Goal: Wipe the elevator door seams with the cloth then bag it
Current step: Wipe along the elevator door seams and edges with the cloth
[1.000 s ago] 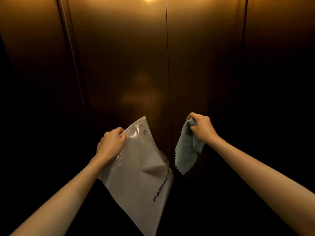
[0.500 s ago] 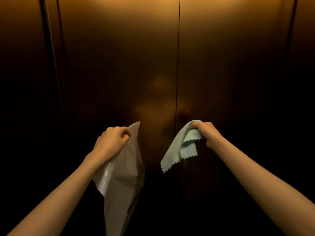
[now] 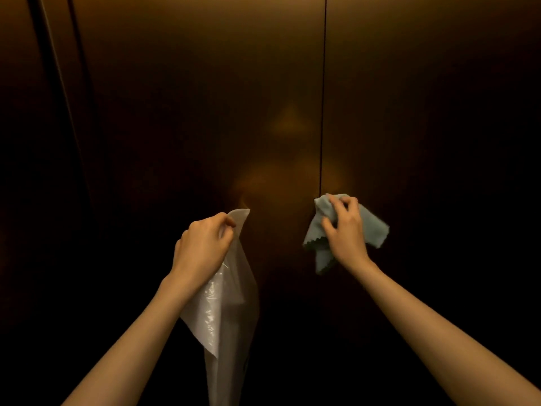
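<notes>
- Pressing the cloth [image 3: 371,230] against the elevator door [image 3: 205,112]: right hand [image 3: 347,232] on top of it, fingers [image 3: 341,205] bent and spread over the fabric, thumb out to the left side, gripping it bunched.
- Cloth: pale grey-blue, zigzag-cut edges, crumpled. It sits at the lower end of the visible centre seam [image 3: 323,98], its top-left corner right at the seam line; most of the fabric is on the right door panel.
- Cloth has no clean long axis while bunched. One flap sticks out right past the hand, one tail hangs down below the thumb, pointing at the floor.
- Centre seam: thin dark line, runs vertically, top of frame down to the cloth; below that too dark to follow.
- Left hand [image 3: 202,247] holds the bag [image 3: 222,317] near its top corner, fingers curled and pinching the plastic.
- Bag: translucent whitish plastic, hanging limp, folded on itself. Long axis vertical, top corner pointing up just past the fingertips, bottom running out of frame at the lower edge.
- Bag and cloth well apart, bag to the left of the seam; whether the bag touches the door, cannot tell.
- Second seam [image 3: 58,83] at far left, dark, slightly slanted in this view.
- Door surface brushed bronze, dim, faint blurry reflection mid-panel.
</notes>
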